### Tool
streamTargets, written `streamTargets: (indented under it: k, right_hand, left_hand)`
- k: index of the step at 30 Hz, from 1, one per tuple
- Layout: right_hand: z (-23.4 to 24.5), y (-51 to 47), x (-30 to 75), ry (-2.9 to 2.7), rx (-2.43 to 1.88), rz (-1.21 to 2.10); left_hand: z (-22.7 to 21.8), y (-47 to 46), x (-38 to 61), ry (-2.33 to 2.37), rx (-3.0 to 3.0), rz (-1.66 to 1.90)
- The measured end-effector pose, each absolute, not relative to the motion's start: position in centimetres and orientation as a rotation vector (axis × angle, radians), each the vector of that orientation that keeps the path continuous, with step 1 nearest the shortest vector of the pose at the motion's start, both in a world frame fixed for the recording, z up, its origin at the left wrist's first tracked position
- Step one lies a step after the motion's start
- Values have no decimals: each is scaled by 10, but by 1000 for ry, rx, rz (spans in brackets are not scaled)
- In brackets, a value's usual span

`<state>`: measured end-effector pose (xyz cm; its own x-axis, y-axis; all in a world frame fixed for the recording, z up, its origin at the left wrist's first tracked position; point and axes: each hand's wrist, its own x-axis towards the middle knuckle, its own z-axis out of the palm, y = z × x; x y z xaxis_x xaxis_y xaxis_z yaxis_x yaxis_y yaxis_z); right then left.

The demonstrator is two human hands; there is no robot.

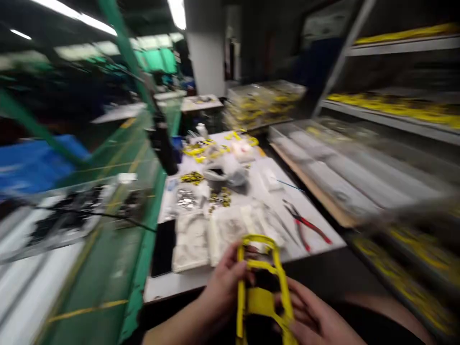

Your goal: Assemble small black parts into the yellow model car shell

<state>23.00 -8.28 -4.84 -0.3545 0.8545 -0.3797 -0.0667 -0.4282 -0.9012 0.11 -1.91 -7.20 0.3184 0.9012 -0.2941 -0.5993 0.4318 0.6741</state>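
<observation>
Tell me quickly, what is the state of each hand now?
Left hand: closed on the yellow frame, at its left rail.
Right hand: holding the same frame, low on its right side.

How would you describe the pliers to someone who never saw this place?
Start at the white worktable. Near its front right corner, beyond the yellow frame held by the left hand and right hand, lie the pliers. Only they have red handles; the things beside them are whitish.
</observation>
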Motion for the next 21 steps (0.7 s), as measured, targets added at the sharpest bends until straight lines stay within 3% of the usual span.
streamTargets:
  k: [9, 21]
  right_hand:
    - [-38, -98, 211, -851, -965, 1841]
    - [-40, -96, 198, -867, -958, 1860]
  left_hand:
    - [-53, -21, -15, 500, 485, 874]
    - [-47, -15, -24, 314, 352, 779]
